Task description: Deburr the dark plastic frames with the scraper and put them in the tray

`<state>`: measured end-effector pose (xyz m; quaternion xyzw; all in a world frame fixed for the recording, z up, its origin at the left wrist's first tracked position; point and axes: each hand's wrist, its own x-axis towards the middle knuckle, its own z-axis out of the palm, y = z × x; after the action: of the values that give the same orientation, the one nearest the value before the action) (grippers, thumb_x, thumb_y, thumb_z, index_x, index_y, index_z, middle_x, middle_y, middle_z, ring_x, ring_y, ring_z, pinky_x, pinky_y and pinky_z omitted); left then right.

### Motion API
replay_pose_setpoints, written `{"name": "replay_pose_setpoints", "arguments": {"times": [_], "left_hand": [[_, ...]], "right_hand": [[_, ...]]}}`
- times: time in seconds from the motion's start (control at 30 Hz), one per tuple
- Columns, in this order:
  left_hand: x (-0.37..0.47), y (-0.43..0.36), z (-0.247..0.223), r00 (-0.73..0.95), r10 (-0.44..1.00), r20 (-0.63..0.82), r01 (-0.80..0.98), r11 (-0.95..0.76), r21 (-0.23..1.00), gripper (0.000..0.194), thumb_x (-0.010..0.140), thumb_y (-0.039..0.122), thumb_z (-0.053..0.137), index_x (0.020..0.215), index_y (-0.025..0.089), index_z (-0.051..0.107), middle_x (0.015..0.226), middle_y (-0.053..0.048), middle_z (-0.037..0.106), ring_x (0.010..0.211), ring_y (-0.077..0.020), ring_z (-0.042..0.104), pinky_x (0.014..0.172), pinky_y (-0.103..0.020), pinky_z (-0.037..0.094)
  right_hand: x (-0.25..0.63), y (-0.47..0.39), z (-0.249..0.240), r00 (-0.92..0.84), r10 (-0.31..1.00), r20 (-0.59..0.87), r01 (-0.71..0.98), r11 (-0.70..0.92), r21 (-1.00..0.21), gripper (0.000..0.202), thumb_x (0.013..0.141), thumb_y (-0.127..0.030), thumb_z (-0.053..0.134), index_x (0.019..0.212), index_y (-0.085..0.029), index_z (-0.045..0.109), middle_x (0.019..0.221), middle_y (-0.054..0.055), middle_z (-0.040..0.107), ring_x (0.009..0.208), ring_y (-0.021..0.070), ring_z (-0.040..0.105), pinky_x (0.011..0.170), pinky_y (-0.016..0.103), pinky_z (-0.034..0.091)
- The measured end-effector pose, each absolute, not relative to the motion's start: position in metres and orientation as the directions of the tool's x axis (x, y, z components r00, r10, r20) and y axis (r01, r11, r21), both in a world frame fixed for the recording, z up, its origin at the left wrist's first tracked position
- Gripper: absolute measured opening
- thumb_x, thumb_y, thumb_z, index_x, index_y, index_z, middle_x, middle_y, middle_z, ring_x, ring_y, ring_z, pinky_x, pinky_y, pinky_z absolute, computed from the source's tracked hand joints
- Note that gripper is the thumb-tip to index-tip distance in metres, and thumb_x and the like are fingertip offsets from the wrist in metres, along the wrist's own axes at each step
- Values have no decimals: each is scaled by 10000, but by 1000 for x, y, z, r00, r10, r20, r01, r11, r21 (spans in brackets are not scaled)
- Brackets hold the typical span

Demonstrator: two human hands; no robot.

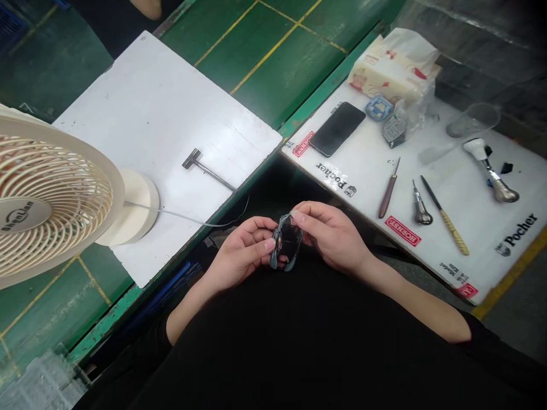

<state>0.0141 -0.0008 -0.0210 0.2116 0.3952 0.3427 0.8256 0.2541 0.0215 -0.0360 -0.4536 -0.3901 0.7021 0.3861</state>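
Note:
Close to my body, both hands hold a small grey-blue open-framed part [287, 263] with dark gaps through its middle. My left hand [241, 250] pinches its left side between thumb and fingers. At the upper right edge, my right hand [333, 232] grips it with the thumb and fingertips. Some of its rim is hidden by my fingers. To the right on a white board [363, 188] lie a brown-handled pointed tool [388, 196], a short metal-handled tool [421, 208] and a file with a yellow handle [448, 219].
A fan [51, 199] stands left on a white sheet [179, 102], its cord crossing the edge. A metal T-shaped tool [209, 169] lies there. Rightward are a phone [337, 128], a tissue box [384, 68], a clear cup [474, 119] and a thick-handled tool [491, 171]. Another person's hand shows at the top.

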Motion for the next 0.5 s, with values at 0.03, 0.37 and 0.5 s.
{"name": "replay_pose_setpoints", "arguments": {"times": [0.03, 0.37, 0.5], "left_hand": [[14, -1, -21, 455, 730, -509, -403, 679, 613, 403, 977, 297, 1012, 1283, 196, 768, 973, -26, 838, 845, -212, 889, 814, -311, 745], [16, 1, -27, 438, 734, -519, -421, 678, 603, 435, 934, 358, 1058, 1226, 180, 790, 921, -20, 838, 769, -168, 847, 774, -283, 737], [14, 1, -29, 425, 759, -492, -389, 645, 658, 418, 939, 349, 1056, 1205, 191, 775, 859, 9, 817, 713, -167, 836, 740, -285, 722]], "right_hand": [[254, 21, -37, -293, 894, -338, -195, -402, -895, 374, 1094, -580, 887, 959, -236, 827, 882, 17, 686, 738, 165, 564, 658, 312, 465], [254, 22, -38, -327, 907, -266, -279, -361, -890, 317, 1093, -539, 904, 960, -258, 846, 891, 9, 685, 731, 157, 533, 642, 300, 440], [254, 22, -37, -323, 914, -245, -224, -325, -919, 334, 1104, -566, 877, 984, -256, 844, 907, 9, 696, 732, 161, 552, 645, 308, 460]]}}
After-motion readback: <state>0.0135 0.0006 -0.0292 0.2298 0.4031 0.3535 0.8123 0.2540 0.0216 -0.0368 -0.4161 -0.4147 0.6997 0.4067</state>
